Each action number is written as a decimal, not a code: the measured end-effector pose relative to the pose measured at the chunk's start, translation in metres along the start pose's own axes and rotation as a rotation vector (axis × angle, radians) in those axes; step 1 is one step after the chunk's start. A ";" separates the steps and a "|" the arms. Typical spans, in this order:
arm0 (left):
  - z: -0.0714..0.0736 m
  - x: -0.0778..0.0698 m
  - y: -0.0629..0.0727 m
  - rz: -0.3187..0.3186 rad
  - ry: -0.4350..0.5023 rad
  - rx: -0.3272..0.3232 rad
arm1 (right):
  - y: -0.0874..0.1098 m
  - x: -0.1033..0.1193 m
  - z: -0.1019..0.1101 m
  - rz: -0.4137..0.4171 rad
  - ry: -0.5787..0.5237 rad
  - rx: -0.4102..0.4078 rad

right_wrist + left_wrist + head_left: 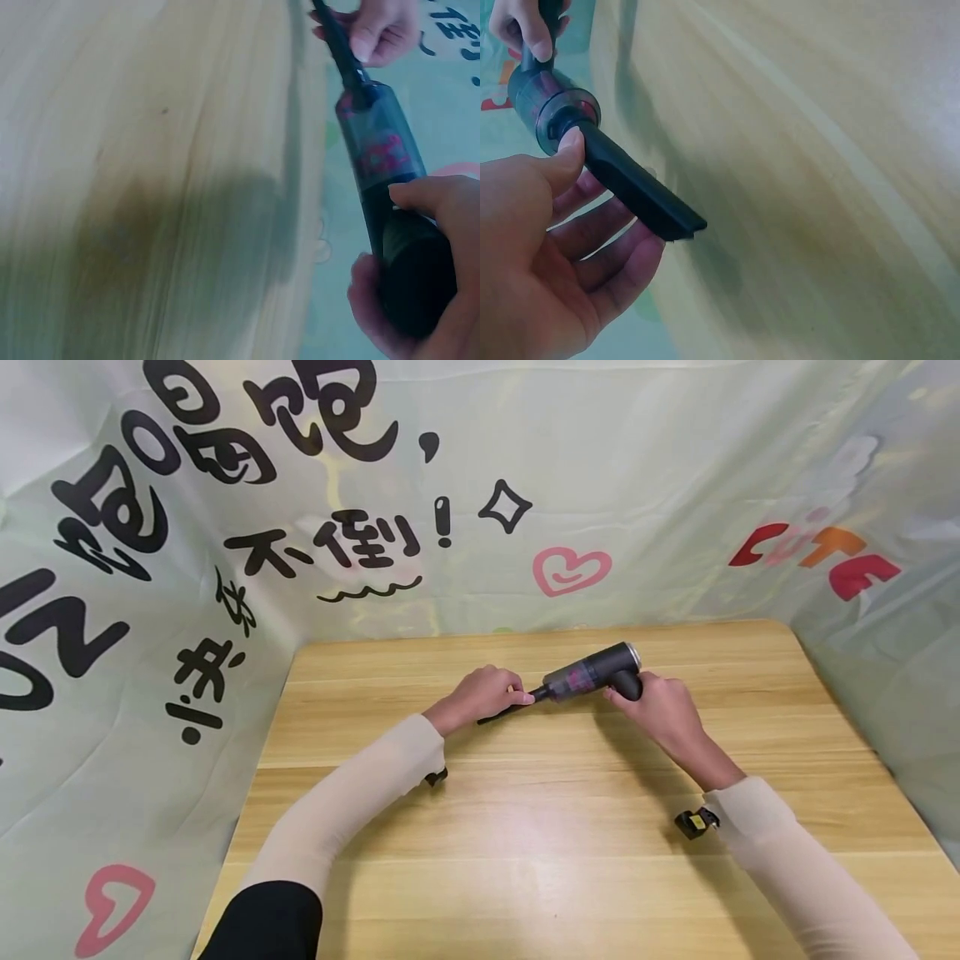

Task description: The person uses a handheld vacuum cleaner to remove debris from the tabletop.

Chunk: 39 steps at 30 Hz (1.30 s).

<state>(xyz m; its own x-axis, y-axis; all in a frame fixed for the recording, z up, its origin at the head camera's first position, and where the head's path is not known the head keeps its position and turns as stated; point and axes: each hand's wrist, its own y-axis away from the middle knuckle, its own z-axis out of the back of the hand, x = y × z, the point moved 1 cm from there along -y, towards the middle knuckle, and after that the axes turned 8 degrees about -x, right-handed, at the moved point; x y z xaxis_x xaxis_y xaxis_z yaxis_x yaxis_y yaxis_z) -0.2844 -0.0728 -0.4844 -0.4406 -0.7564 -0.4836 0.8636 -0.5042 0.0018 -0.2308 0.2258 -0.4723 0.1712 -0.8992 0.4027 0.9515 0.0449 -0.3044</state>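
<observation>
A dark handheld vacuum cleaner with a see-through dust cup is held above the table, tilted with its motor end up to the right. My right hand grips its handle. At the other end, my left hand pinches the black crevice nozzle between thumb and fingers, close to where it meets the dust cup. The nozzle's flat tip points out past the left fingers. Something pink shows inside the dust cup in the right wrist view.
The wooden table spreads beneath both arms. Behind it and at both sides hangs a pale cloth with black writing and pink hearts. A small black camera sits on the right wrist, another on the left.
</observation>
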 end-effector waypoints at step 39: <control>0.016 0.027 -0.021 0.095 -0.154 -0.180 | -0.028 0.005 -0.045 -0.009 0.169 0.146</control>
<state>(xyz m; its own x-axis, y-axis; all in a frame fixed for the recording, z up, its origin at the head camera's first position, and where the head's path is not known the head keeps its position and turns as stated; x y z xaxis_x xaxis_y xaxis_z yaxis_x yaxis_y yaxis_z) -0.3180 -0.0889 -0.4836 -0.3759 -0.8583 -0.3492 0.9264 -0.3562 -0.1217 -0.2681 0.2001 -0.5003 0.1285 -0.9595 0.2506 0.9819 0.0876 -0.1681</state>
